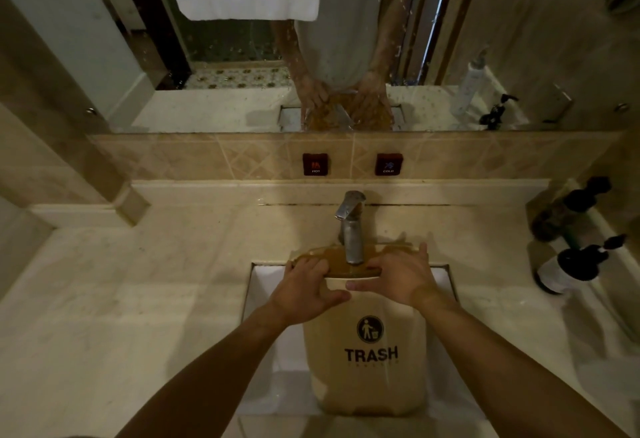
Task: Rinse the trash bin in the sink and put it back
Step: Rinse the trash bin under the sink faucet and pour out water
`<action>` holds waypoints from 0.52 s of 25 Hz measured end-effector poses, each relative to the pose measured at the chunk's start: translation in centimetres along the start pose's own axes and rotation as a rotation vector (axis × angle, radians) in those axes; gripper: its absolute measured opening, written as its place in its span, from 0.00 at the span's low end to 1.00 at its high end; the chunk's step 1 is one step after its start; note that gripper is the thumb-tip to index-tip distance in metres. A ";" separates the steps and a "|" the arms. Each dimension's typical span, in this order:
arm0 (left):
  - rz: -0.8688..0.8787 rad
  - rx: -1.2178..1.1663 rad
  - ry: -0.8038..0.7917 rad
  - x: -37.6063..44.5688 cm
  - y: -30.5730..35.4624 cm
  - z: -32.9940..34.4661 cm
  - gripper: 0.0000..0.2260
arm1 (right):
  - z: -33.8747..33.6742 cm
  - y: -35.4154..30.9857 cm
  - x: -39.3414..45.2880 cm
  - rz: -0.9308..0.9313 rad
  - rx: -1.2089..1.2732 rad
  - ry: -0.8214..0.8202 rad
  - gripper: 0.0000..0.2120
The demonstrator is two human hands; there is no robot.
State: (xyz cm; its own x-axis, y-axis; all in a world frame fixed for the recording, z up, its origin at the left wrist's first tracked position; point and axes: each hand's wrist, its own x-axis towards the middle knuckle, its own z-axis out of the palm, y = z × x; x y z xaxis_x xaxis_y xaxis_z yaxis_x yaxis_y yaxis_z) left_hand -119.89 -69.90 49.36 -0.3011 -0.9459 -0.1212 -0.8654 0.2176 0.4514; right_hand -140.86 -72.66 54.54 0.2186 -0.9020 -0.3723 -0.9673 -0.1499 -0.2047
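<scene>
Fingers (313,269) of our left hand (304,294) curl over the bin's rim while our right hand (398,280) clamps the other side, thumb pressed on the near wall. We hold the trash bin (367,368) in the sink (263,299), sunk in the desk (138,299), its long axis running from us toward the wall, mouth tipped under the faucet (351,229). Both hands sit equally near. We cannot tell whether water runs. Two dark bottles (571,264) stand well apart, right.
</scene>
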 end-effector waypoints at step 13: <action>-0.030 -0.001 0.044 0.0 0.0 0.5 0.31 | 0.3 0.2 0.2 -0.015 0.010 0.038 0.41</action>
State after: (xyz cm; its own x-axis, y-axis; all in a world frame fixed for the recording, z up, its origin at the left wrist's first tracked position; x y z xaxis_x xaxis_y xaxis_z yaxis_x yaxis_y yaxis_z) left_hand -120.14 -69.82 48.94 -0.2574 -0.9616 -0.0953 -0.8734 0.1893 0.4487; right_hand -140.99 -72.70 54.12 0.2279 -0.9146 -0.3341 -0.9625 -0.1598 -0.2192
